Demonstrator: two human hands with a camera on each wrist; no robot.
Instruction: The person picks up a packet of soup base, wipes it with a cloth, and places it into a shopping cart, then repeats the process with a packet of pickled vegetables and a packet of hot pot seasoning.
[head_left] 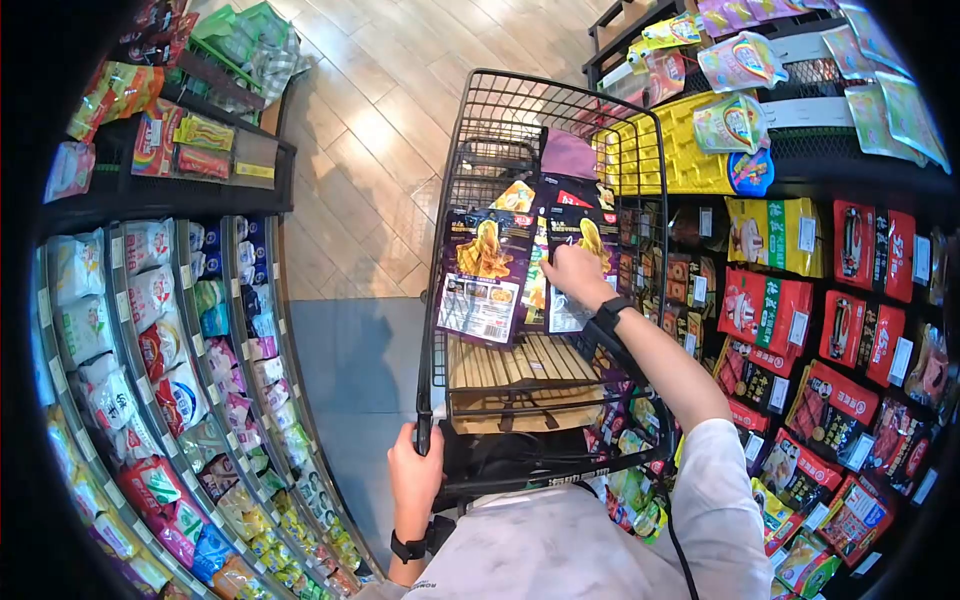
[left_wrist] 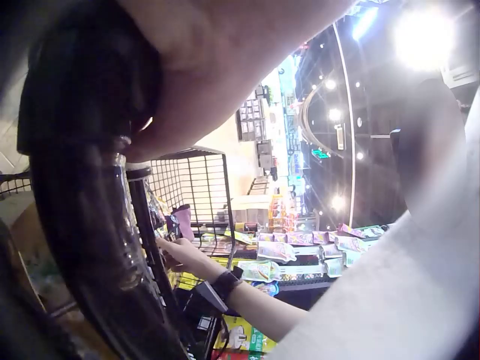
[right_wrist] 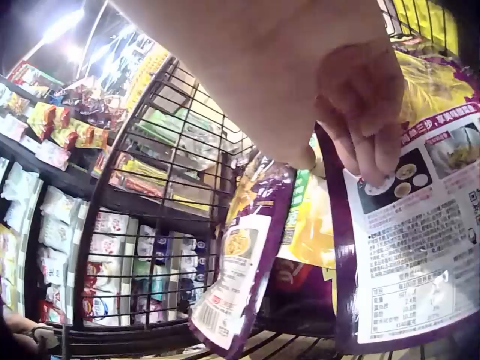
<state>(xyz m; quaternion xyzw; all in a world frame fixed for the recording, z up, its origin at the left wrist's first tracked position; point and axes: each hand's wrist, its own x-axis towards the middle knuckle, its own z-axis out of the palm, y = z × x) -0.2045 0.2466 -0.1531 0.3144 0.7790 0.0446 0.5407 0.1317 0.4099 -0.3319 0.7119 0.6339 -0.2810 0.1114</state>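
On the left, a shelf [head_left: 215, 203] of packaged goods stood beside the cart [head_left: 426, 350]. The left hand [head_left: 415, 468], below a dark wristband [head_left: 408, 546], was clenched round the black bar [head_left: 424, 430] at the cart's near left corner, its forearm rising close along the person's left side. Inside the cart, the left packet [head_left: 485, 275], purple with a white label, leaned with its printed back facing up, touched by neither hand. Next to it, a yellow-and-green pack [right_wrist: 311, 225] showed in the gap before the right packet [right_wrist: 416, 225]. The right arm [head_left: 680, 375] reached forward and inward over the cart's right side, a black watch [head_left: 609, 313] at the wrist. The right hand [head_left: 580, 275] pointed down with bent fingers, pinching the right packet's left edge between thumb and fingers. Farther ahead lay a pink pouch [head_left: 568, 153]; nearer the person lay slatted brown packaging [head_left: 520, 362]. Beyond the cart's right side, red packs [head_left: 765, 315] hung in rows.
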